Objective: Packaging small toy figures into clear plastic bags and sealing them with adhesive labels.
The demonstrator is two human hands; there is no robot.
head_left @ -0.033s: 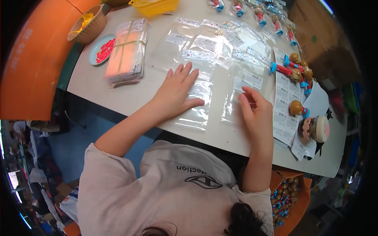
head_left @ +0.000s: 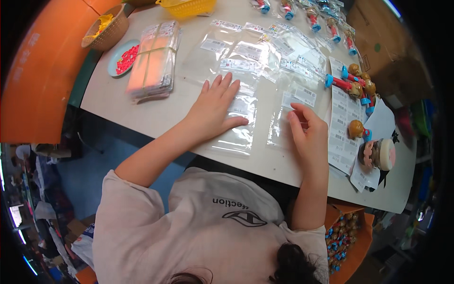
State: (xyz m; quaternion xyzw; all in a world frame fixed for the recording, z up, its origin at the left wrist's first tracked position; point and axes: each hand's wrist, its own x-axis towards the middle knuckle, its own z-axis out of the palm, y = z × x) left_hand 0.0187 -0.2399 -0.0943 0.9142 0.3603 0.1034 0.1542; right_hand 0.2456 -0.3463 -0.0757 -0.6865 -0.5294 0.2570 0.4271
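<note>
My left hand (head_left: 213,106) lies flat with fingers spread on a clear plastic bag (head_left: 234,144), pressing it to the table. That bag has a printed header strip at its far end and a white label, partly under my fingers. My right hand (head_left: 309,135) hovers at or rests on the right edge of a second clear bag (head_left: 279,130). Its fingers are loosely curled, the thumb apart from the index finger, and nothing shows between them. A white barcode label (head_left: 305,94) sits on this bag just beyond my fingertips. More labelled clear bags (head_left: 250,49) overlap farther back.
Label sheets (head_left: 339,142) lie at the right, beside red-and-blue toys with brown round heads (head_left: 355,128) and a lidded jar (head_left: 380,155). Leftward are a banded bundle of bags (head_left: 153,61), a plate (head_left: 113,61) of pink pieces and a basket (head_left: 120,31). An orange box (head_left: 362,236) holds many toys.
</note>
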